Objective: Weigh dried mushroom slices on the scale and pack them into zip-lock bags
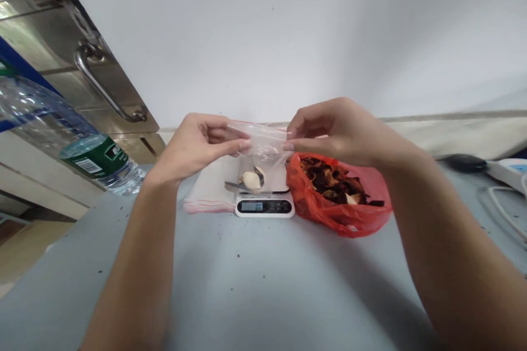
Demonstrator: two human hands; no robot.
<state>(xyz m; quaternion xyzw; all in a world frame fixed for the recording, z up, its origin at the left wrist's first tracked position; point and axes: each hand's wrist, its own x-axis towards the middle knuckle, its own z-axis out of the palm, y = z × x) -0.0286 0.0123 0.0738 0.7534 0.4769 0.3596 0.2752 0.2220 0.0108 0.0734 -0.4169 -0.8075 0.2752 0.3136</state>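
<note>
Between my two hands hangs a clear zip-lock bag (267, 145), pinched near its top edge. My left hand (206, 140) grips the upper left corner and my right hand (325, 126) the upper right. Pale and dark dried pieces (252, 180) show at the bag's lower part; I cannot tell whether all of them lie inside it. Below and behind is a small white digital scale (264, 215), its display reading 0.0. A stack of flat zip-lock bags (209, 192) lies left of the scale. An open red plastic bag (329, 219) of dark dried slices (329, 178) sits to the right.
A water bottle (82, 137) with a green label stands at the left, near a metal door with a handle (102, 88). A white wall (263, 38) rises behind the grey table (263, 296). At the far right are a black object (465, 163) and a white cable (500, 211).
</note>
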